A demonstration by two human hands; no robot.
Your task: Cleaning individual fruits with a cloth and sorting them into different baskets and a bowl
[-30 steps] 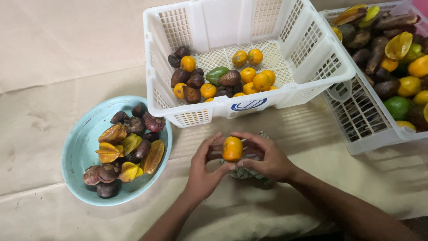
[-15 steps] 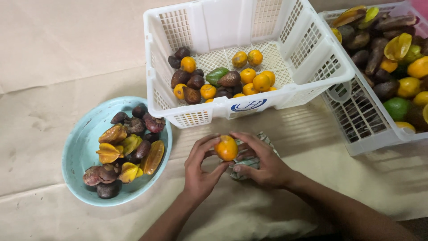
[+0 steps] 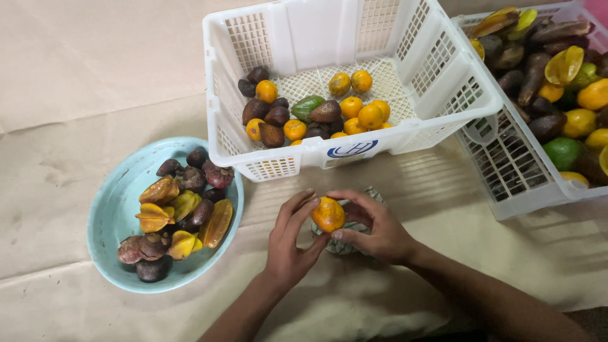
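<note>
My left hand and my right hand both hold a small orange fruit between their fingertips, low over the paper-covered table. Under my right palm lies a crumpled patterned cloth. Just beyond the hands stands a white slotted crate holding several orange fruits, dark brown scaly fruits and one green fruit. A light blue bowl to the left holds star fruit pieces and dark reddish-brown fruits.
A second white crate at the right is filled with green, yellow and dark fruits and star fruit. Brown paper covers the whole surface, with a fold line running across at the left.
The orange fruit has turned a little between my fingers and shifted slightly left. My left fingers have spread along its side. Crates and bowl have not moved.
</note>
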